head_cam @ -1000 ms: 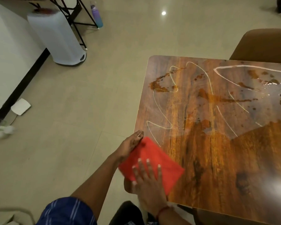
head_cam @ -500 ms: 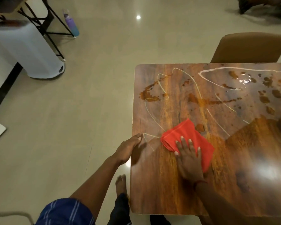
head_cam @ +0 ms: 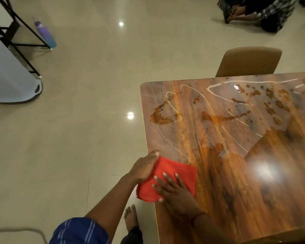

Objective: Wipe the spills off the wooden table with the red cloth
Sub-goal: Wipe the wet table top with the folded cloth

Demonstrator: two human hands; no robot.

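- The red cloth [head_cam: 173,175] lies at the near left edge of the wooden table [head_cam: 253,199], its lower corner hanging past the rim over the floor.
- The right hand [head_cam: 176,192] lies flat on the cloth, fingers spread wide, palm pressing down.
- The left hand [head_cam: 144,167] sits at the table's edge, curled along the cloth's left side, thumb tip on the rim; whether it grips the fabric I cannot tell.
- Brown spills [head_cam: 163,113] blot the far left part of the top, more splatter [head_cam: 271,101] runs toward the far right, and thin pale wet trails loop between them.
- Nothing solid stands on the tabletop between cloth and stains.
- A tan chair [head_cam: 248,61] is pushed to the far side of the table.
- On the floor, well apart: a white bin [head_cam: 9,74], a black metal stand [head_cam: 16,29], and a purple bottle [head_cam: 45,32] beside the stand's leg.
- A bare foot [head_cam: 130,217] stands just beside the table edge, below the cloth.
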